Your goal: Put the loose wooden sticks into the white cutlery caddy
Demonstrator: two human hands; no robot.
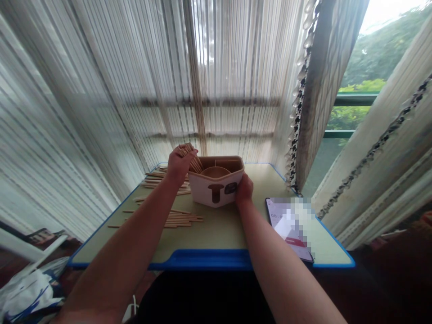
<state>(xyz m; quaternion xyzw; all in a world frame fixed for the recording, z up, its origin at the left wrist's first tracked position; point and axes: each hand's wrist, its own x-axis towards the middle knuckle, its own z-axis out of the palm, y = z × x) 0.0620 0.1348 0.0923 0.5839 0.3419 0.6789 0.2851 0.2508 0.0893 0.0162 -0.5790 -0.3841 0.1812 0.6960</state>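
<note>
A white holder (216, 188) with brown markings and several compartments stands near the middle of a small desk (216, 231). My left hand (178, 164) is closed around a bundle of thin wooden sticks (192, 155), whose lower ends reach into the holder's left compartment. My right hand (243, 190) grips the holder's right side, fingers wrapped round its wall. More wooden sticks (178, 219) lie loose on the desk to the left of the holder, and another pile of sticks (155, 177) lies farther back beside my left wrist.
A phone (286, 227) lies on the desk's right part, near my right forearm. The desk has a blue rim (202, 260). Striped curtains (141, 90) hang close behind and on both sides. Bags and clutter (27, 292) sit at lower left.
</note>
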